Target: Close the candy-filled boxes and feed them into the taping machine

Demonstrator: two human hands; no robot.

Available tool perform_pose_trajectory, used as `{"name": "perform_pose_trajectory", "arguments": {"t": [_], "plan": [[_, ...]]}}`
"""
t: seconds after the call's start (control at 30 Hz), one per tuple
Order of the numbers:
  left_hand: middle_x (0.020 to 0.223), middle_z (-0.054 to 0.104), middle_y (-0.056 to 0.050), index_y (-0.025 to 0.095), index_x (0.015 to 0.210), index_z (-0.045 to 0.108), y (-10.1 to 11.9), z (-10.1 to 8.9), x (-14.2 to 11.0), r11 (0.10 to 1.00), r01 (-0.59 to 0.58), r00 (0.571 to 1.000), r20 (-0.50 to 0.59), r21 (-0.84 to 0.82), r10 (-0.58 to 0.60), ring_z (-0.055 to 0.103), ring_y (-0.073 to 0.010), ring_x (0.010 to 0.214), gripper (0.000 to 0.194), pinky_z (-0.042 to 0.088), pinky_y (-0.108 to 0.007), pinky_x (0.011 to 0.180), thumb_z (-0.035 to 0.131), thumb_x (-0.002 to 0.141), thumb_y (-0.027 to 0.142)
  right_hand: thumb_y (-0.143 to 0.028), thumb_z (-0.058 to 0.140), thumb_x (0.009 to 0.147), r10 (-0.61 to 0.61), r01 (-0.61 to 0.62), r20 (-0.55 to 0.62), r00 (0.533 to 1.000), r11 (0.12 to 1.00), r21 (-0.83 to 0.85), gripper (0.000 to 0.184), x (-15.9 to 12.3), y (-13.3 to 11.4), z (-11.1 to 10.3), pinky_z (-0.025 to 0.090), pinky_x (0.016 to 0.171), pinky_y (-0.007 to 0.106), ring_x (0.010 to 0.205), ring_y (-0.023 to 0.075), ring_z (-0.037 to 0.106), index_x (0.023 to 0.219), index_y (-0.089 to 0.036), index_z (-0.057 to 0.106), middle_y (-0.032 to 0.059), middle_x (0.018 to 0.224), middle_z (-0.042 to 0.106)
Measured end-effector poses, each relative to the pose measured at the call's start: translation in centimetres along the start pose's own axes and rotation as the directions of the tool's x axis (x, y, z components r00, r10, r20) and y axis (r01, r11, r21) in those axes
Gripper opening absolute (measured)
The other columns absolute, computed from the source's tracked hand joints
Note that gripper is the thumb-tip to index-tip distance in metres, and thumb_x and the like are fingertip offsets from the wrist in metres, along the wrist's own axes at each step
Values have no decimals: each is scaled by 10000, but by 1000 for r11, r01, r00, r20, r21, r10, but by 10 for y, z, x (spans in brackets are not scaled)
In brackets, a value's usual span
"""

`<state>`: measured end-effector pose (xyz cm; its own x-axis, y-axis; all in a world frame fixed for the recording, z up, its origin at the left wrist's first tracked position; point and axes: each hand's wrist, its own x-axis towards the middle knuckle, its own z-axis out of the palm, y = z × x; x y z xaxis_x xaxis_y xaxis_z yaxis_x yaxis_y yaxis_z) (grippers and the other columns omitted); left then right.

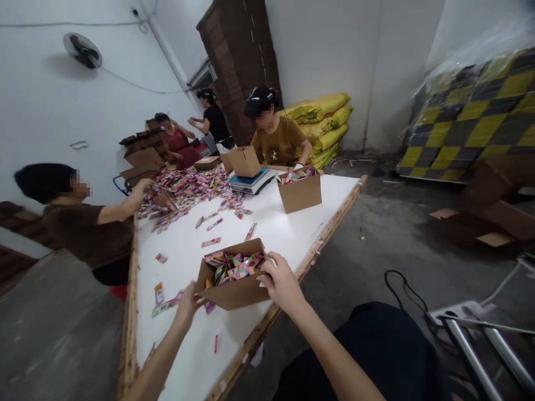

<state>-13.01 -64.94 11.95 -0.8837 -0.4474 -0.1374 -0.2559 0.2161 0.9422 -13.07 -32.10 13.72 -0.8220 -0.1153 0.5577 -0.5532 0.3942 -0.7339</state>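
Note:
A small open cardboard box [234,292] full of colourful sachets [234,266] sits on the white table [288,223] near its front edge. My right hand [281,283] grips the box's right rim, fingers curled over it. At the box's lower left corner, my left hand [189,303] is closed on a colourful sachet. Loose sachets lie on the table around the box.
A big heap of sachets [188,189] covers the far left of the table. A second filled box [300,190], a scale [251,181] and another box [244,161] stand at the far end. Several people work around the table. Yellow sacks, cardboard and cables lie on the floor.

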Motion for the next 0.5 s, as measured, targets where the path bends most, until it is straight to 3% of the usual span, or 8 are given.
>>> {"name": "perform_pose_trajectory", "arguments": {"t": [0.07, 0.2, 0.33, 0.5], "plan": [[947, 684, -85, 224, 1041, 535, -21, 12, 9, 986, 155, 984, 103, -63, -148, 696, -273, 861, 542, 597, -418, 768, 659, 656, 584, -42, 676, 832, -2, 2, 18, 1000, 1000, 18, 167, -2, -1, -3, 484, 965, 399, 1171, 276, 515, 890, -192, 630, 102, 1285, 514], [1151, 701, -85, 304, 1110, 560, -48, 37, 17, 967, 232, 965, 151, -108, -215, 672, -355, 1069, 578, 590, -476, 770, 601, 678, 686, -26, 669, 822, 0, -3, 38, 999, 997, 74, 176, -6, -1, -9, 475, 974, 380, 1167, 262, 523, 866, -186, 611, 96, 1272, 512], [1211, 696, -74, 337, 1096, 597, -52, 49, 16, 974, 205, 973, 127, -94, -192, 616, -374, 1202, 627, 577, -492, 826, 573, 645, 773, -18, 650, 823, 21, -28, 44, 999, 986, 166, 177, -9, 3, -15, 484, 928, 340, 1116, 238, 549, 851, -182, 588, 93, 1219, 515], [1169, 717, -42, 381, 1072, 634, -47, 50, 13, 994, 96, 991, 97, -48, -91, 586, -361, 1257, 754, 564, -487, 933, 477, 567, 918, -6, 629, 832, -2, -7, 37, 999, 970, 245, 187, -11, 6, -20, 468, 921, 316, 1092, 214, 559, 837, -183, 569, 83, 1227, 503]]}}
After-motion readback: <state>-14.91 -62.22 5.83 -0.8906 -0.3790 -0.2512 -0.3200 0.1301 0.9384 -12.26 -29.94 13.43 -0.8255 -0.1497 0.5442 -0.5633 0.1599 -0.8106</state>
